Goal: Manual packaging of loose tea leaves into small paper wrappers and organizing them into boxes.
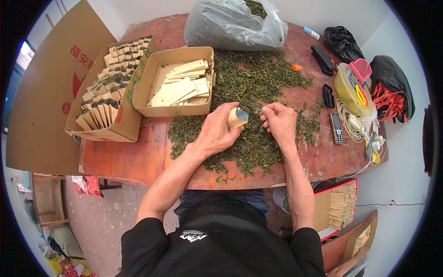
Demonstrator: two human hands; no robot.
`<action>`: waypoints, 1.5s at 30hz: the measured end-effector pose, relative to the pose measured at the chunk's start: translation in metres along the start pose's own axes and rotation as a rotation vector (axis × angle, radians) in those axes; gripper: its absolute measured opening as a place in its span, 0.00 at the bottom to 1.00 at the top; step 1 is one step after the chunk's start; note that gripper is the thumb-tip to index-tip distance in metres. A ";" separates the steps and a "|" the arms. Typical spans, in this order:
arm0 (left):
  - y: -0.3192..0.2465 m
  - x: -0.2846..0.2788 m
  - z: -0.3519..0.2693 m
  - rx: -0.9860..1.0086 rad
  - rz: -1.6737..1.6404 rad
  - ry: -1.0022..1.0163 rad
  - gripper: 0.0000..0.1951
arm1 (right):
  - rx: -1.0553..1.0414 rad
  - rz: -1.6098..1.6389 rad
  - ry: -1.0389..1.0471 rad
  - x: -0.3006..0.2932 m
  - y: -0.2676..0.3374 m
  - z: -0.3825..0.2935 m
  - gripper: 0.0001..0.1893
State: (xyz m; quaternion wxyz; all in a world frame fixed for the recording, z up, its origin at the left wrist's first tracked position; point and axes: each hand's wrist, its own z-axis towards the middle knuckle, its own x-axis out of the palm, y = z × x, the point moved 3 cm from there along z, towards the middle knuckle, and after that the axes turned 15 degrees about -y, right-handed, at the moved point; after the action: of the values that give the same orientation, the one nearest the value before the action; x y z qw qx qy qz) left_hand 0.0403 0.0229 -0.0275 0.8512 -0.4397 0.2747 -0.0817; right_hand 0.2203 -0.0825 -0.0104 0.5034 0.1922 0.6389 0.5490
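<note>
My left hand grips a small paper pouch, its silvery mouth spread open and facing up to the right. Just right of it, my right hand pinches a small, thin, clear item between thumb and fingertips; its shape is too blurred to name. Dried leaves, seemingly tea, lie loose beneath both hands. A shallow cardboard box at the left holds flat paper pouches. Beside it, a larger cardboard box holds rows of upright pouches with leaves at their mouths.
A clear plastic bag of leaves stands at the back. On the right are a keypad phone, a black case, a coiled cable, and a black bag with red ties. A red-edged box of pouches sits below the table.
</note>
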 end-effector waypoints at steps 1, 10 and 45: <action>-0.001 -0.001 0.000 -0.003 -0.001 -0.002 0.30 | 0.024 0.014 0.005 0.000 0.000 0.000 0.08; -0.001 -0.003 0.000 0.001 -0.018 -0.020 0.29 | 0.098 0.075 -0.006 -0.005 0.002 0.003 0.09; 0.001 0.000 0.004 -0.047 0.017 -0.049 0.25 | -0.184 0.031 0.044 -0.037 0.076 -0.020 0.06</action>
State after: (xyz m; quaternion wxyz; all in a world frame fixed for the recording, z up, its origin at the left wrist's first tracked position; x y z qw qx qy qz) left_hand 0.0421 0.0264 -0.0260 0.8478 -0.4591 0.2592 -0.0572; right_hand 0.1950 -0.0975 0.0714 0.4962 0.1431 0.5936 0.6171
